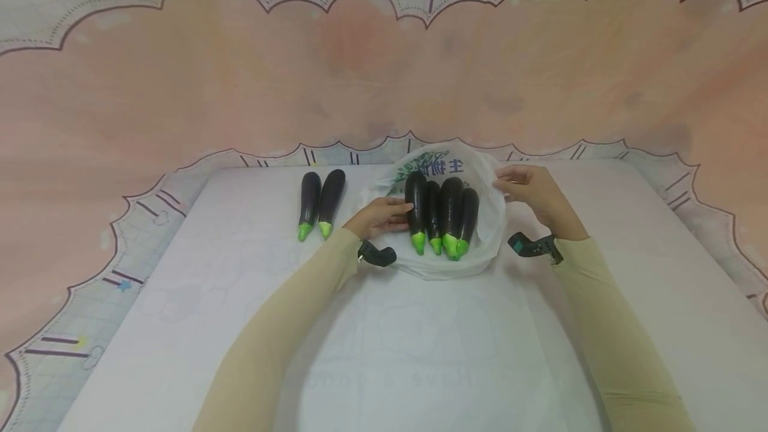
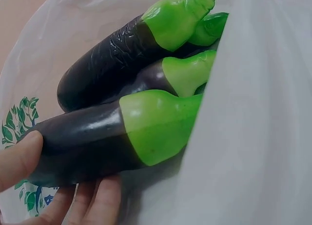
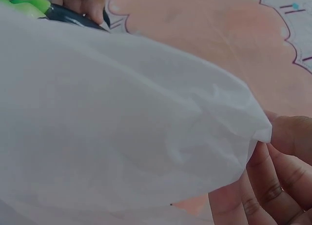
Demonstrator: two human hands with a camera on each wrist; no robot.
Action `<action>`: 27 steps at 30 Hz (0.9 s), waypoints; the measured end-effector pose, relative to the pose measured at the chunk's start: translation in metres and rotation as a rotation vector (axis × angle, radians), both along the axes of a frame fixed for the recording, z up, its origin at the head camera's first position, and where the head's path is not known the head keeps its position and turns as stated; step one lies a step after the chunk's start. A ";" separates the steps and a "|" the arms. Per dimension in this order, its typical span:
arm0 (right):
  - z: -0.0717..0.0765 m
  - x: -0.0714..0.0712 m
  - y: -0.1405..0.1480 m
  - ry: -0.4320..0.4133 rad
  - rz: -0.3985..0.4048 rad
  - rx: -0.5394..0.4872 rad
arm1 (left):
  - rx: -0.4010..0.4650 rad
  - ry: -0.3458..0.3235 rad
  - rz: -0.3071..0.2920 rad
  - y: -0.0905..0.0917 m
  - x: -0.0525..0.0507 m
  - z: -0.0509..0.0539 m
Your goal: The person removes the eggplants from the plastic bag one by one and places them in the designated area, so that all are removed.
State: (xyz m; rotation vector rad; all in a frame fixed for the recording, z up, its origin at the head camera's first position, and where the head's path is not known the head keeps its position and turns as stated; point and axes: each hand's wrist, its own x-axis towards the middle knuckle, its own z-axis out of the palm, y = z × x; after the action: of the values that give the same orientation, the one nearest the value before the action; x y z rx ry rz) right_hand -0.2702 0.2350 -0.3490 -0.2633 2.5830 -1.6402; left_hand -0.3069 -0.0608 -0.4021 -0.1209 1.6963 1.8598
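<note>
Several dark eggplants with bright green caps lie side by side in a white plastic bag [image 1: 441, 271]. My left hand [image 1: 381, 216] grips the leftmost eggplant [image 1: 415, 209] at the bag's left side. In the left wrist view the thumb lies on one side of that eggplant [image 2: 87, 142] and the fingers on the other. At the bag's right side my right hand [image 1: 531, 193] pinches the rim. The right wrist view shows the bag's edge [image 3: 234, 122] between thumb and fingers.
Two more eggplants [image 1: 321, 202] lie on the white table [image 1: 420, 339], left of the bag. Behind the table hangs a peach-coloured patterned cloth [image 1: 384, 79]. Green and blue print shows on the bag's inner far wall.
</note>
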 end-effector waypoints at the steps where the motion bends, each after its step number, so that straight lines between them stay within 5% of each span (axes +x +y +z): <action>1: 0.000 0.000 0.000 0.001 0.000 0.002 | -0.002 0.001 0.003 0.000 0.000 0.000; 12: 0.001 -0.001 0.000 -0.014 -0.009 0.021 | -0.012 0.031 0.016 -0.003 0.001 0.003; 27: 0.003 0.000 -0.003 -0.005 -0.012 -0.010 | -0.052 0.199 0.030 -0.011 0.005 0.009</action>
State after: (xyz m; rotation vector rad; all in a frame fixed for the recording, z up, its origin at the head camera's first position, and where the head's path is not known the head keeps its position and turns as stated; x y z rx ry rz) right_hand -0.2707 0.2320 -0.3465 -0.2437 2.5787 -1.6554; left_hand -0.3021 -0.0715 -0.3927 0.0193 1.8874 1.9029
